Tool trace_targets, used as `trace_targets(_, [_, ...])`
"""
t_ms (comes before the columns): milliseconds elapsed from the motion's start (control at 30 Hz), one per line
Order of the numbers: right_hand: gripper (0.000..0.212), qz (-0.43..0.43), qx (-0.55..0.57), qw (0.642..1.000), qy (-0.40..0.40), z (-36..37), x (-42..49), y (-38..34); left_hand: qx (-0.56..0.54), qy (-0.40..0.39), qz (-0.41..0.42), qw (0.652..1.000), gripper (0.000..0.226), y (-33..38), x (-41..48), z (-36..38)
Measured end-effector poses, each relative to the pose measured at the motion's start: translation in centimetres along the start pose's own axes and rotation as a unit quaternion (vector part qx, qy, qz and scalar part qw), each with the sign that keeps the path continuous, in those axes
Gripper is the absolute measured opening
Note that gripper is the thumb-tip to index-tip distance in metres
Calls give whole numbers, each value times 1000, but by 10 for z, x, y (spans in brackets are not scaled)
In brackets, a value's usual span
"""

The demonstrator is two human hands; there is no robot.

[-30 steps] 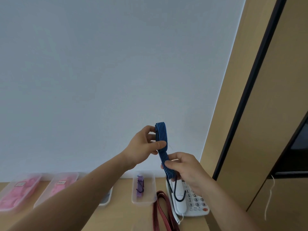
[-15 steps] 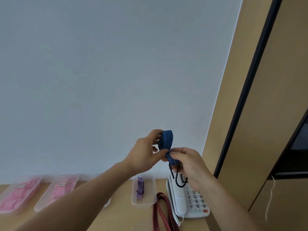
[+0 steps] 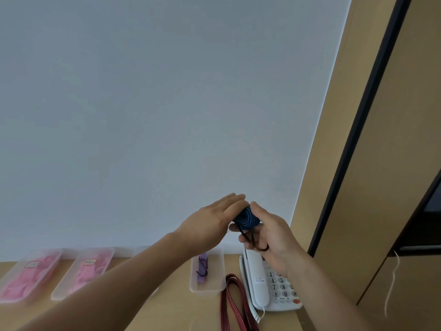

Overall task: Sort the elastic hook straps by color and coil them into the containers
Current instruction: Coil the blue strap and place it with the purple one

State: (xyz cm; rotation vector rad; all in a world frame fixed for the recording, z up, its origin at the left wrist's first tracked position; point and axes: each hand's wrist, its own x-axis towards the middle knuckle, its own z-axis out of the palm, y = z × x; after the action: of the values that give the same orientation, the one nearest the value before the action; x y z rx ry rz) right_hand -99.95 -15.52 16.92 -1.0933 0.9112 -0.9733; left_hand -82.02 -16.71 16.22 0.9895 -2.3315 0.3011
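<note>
A blue striped strap (image 3: 247, 219), wound into a tight coil, is held up in front of the wall between both hands. My right hand (image 3: 269, 231) curls round the coil, and the strap's black hooks (image 3: 253, 240) hang against its palm. My left hand (image 3: 214, 223) lies with straight fingers against the coil's left side. On the desk below, a clear container (image 3: 207, 271) holds a purple strap (image 3: 202, 267). A dark red strap (image 3: 235, 304) lies loose next to it.
Two clear containers with pink contents (image 3: 31, 274) (image 3: 87, 271) stand at the left along the wall. A white desk telephone (image 3: 269, 283) sits at the right, beside a wooden cabinet (image 3: 372, 163). Another clear container (image 3: 200, 324) shows at the bottom edge.
The blue strap went from a long hanging loop to a tight coil. My left hand let go of its pinch and now lies flat against the coil; both hands sank a little.
</note>
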Motion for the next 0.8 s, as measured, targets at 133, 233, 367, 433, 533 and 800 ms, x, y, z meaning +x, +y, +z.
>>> trace_targets(133, [29, -35, -42, 998, 29, -4, 3, -1, -275, -32, -187, 943, 66, 5, 1, -1])
trace_targets(233, [33, -67, -106, 989, 73, -4, 5, 4, -458, -23, -359, 813, 53, 7, 9, -5])
trace_targets(367, [40, -103, -205, 971, 72, -5, 5, 14, -557, -58, -412, 719, 32, 7, 14, -7])
trace_targets(433, [47, -122, -254, 957, 70, -7, 7, 18, -544, -28, -430, 719, 26, 6, 15, -5])
trace_targets(533, [52, -146, -322, 931, 93, -11, 10, 24, -557, -15, -448, 699, 26, 11, 15, 0])
trace_targets(800, [21, -155, -323, 930, 80, -29, 21, 21, -608, 20, -488, 626, 24, 21, 17, 15])
